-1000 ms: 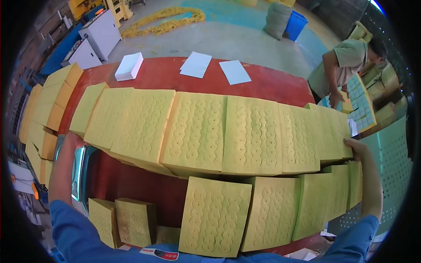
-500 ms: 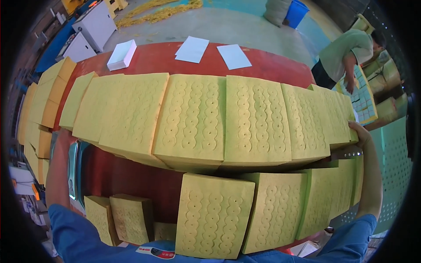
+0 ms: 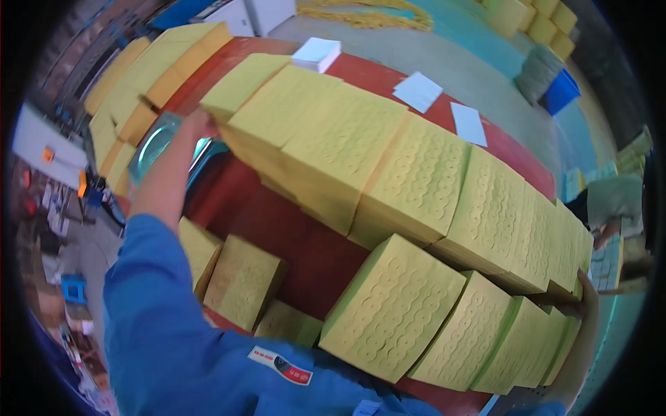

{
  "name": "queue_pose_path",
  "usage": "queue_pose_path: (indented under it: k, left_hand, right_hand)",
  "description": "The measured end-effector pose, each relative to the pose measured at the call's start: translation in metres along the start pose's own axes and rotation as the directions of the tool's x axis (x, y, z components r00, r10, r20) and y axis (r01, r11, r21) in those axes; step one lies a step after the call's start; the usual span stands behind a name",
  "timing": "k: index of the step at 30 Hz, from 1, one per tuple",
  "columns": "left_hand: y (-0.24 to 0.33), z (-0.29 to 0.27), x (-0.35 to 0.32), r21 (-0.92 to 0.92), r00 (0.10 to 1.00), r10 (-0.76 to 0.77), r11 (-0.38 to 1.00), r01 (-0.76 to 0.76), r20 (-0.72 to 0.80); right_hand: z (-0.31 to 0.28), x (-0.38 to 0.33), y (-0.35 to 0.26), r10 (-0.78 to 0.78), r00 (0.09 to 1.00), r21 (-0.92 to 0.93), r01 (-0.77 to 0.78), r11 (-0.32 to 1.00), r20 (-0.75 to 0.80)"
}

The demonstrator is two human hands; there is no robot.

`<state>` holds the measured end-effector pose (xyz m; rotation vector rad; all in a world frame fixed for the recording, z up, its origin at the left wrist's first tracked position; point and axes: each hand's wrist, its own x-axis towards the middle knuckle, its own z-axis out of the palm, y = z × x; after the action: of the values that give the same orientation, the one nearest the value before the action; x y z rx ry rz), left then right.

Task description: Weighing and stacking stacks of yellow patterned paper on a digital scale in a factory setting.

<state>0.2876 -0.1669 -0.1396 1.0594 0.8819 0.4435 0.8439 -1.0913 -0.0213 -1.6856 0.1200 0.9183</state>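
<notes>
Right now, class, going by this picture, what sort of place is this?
Most likely a factory or workshop floor: rows of matching yellow blocks, many bearing a repeated round pattern, sit on a long red table, and loose yellow material lies on the floor beyond.

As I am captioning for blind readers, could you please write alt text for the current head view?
A person's left hand and right hand are at opposite ends of a long row of yellow blocks on a red table. More yellow blocks stand in the foreground; white paper lies beyond.
</notes>
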Motion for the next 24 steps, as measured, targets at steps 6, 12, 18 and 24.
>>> queue_pose_path:
  k: [6,12,18,24]
  left_hand:
    - [0.039,0.021,-0.103,0.389,0.802,0.406,0.890,-0.238,-0.438]
    - [-0.050,0.148,-0.203,0.752,0.945,0.313,0.600,-0.272,0.092]
    - [-0.081,0.159,-0.221,0.974,0.967,0.126,0.028,-0.226,0.221]
    - [-0.110,0.215,-0.216,0.987,0.988,0.023,-0.046,-0.153,0.154]
  right_hand:
    - [0.041,-0.031,0.001,0.066,0.996,0.041,-0.064,0.997,-0.060]
    - [-0.064,-0.047,-0.042,-0.839,0.531,-0.847,0.386,0.364,-0.119]
    - [0.214,-0.122,-0.069,-0.636,0.733,-0.907,0.403,0.123,0.240]
    - [0.242,-0.143,-0.035,-0.352,0.917,-0.919,0.291,0.265,0.189]
